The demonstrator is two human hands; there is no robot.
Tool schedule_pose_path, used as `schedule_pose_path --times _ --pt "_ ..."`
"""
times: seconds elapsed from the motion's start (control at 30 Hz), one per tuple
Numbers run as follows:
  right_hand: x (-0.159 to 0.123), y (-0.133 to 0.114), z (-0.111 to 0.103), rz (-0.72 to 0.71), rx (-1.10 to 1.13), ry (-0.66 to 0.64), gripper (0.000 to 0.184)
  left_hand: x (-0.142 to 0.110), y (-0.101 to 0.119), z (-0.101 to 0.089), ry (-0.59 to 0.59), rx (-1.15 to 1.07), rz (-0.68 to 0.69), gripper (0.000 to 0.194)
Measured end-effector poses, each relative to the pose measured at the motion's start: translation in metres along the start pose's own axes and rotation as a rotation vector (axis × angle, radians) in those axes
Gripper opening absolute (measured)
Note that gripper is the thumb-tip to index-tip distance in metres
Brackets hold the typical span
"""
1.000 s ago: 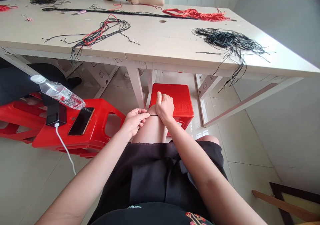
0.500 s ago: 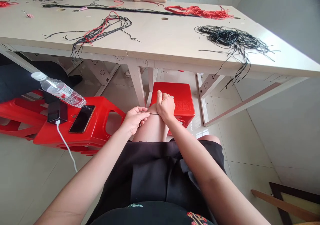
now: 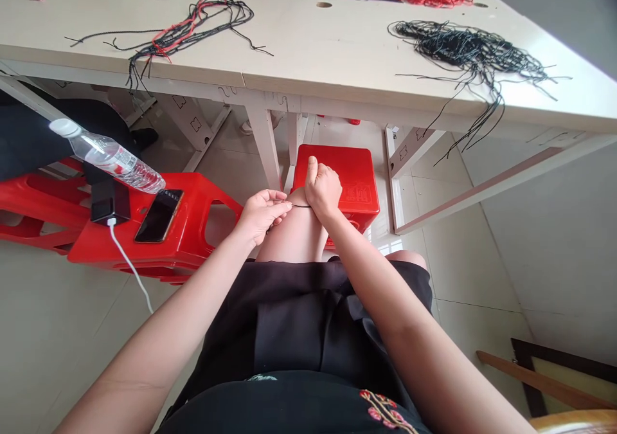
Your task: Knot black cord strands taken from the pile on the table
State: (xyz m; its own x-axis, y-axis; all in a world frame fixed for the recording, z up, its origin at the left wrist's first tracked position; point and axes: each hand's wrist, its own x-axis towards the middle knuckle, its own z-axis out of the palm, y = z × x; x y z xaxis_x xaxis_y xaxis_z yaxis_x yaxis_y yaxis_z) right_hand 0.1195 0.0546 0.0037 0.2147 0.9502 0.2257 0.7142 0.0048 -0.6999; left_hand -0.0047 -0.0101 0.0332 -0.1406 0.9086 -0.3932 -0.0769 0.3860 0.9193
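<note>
A thin dark cord (image 3: 301,206) runs taut across the top of my bare knee (image 3: 294,231). My left hand (image 3: 263,215) pinches one end of it between the fingertips. My right hand (image 3: 322,191) is closed around the other end, thumb pointing up, and hides part of the cord. Both hands rest on or just above the knee, with the black skirt (image 3: 308,318) on my lap below them.
Loose black and red cords lie on the pale table (image 3: 299,54) ahead. A red stool (image 3: 337,177) stands beyond my knee. To the left, a red stool (image 3: 193,228) holds a phone (image 3: 159,215), power bank (image 3: 110,204) and water bottle (image 3: 113,161).
The view has tilted down, so the table moves up and the co-worker's arms leave the frame. My hands stay at the knee, still holding the cord.
</note>
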Motion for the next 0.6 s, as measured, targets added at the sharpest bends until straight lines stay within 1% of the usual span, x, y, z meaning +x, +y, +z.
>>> schedule_pose_path --times 0.17,0.37,0.5,0.6 --pt "-0.004 0.001 -0.001 -0.006 -0.009 -0.011 0.060 -0.001 -0.001 -0.006 -0.047 0.042 0.030 0.026" --pt "-0.004 0.003 -0.001 -0.002 0.032 -0.006 0.061 -0.004 -0.003 -0.011 -0.133 0.113 0.089 0.026" --pt "-0.004 0.004 0.001 -0.010 0.029 0.002 0.061 -0.003 -0.009 -0.011 -0.115 0.197 0.199 0.025" --pt "-0.003 0.005 0.002 -0.013 0.027 0.008 0.060 -0.001 -0.012 -0.012 -0.095 0.253 0.245 0.023"
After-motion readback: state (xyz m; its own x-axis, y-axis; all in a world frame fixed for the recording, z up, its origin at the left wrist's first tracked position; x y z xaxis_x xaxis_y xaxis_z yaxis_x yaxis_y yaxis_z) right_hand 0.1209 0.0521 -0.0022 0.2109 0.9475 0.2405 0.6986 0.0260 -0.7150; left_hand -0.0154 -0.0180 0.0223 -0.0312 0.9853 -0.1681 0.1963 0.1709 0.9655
